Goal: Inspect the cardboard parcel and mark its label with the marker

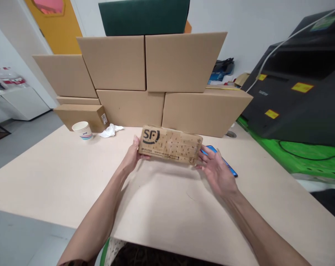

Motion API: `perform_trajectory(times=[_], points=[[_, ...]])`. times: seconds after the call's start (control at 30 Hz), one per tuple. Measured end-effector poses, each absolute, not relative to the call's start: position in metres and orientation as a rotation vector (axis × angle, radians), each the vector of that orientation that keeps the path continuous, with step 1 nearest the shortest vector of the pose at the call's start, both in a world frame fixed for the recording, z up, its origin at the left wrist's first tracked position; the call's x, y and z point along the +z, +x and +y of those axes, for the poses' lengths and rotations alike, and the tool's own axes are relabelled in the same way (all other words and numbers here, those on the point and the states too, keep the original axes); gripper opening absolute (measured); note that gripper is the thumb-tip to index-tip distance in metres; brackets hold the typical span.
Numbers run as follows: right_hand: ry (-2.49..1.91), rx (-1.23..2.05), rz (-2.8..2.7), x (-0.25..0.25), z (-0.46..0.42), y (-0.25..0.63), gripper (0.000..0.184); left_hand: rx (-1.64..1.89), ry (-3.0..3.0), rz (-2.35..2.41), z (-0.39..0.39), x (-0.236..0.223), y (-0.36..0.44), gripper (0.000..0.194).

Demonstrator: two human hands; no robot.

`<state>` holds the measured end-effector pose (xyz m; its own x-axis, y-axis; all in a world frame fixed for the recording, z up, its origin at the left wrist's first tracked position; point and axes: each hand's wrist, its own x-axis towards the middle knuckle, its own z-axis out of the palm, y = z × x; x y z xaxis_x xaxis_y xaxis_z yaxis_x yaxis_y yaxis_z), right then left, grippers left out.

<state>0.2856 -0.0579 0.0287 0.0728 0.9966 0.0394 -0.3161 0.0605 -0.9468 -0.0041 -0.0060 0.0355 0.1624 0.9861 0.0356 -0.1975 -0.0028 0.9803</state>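
A brown cardboard parcel box (170, 145) with black SF print is held over the table, tilted slightly down to the right. My left hand (132, 155) grips its left end, with the thumb up at the side and fingers under the bottom edge. At the right end, my right hand (216, 168) supports the box, its fingers against the side and lower corner. Behind that hand lies a blue-screened phone (228, 166), partly covered by it.
Stacked cardboard boxes (131, 107) line the back of the table (59, 177), topped by a dark green box (145, 16). A paper cup (83, 130) and crumpled tissue (111, 130) stand at the left. A black printer (297, 88) sits on a green surface (308, 162) at right.
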Motion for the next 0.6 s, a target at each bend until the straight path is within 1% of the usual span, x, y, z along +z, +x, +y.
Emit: perform_trajectory(times=[0.1, 0.27, 0.33, 0.5, 0.6], points=[[-0.947, 1.147, -0.946, 0.032, -0.061, 0.287, 0.055, 1.267, 1.236, 0.973, -0.008, 0.041, -0.007, 0.094], [-0.911, 0.957, -0.978, 0.043, -0.068, 0.29, 0.051, 1.388, 1.334, 1.043, -0.011, 0.037, -0.01, 0.09], [-0.922, 0.918, -0.961, 0.046, -0.07, 0.291, 0.051, 1.416, 1.395, 1.093, -0.011, 0.034, -0.01, 0.085], [-0.975, 0.955, -0.891, 0.039, -0.063, 0.292, 0.048, 1.398, 1.587, 1.258, -0.014, 0.033, -0.01, 0.07], [-0.998, 1.067, -0.813, 0.028, -0.055, 0.292, 0.053, 1.409, 1.569, 1.223, -0.013, 0.033, -0.009, 0.068]])
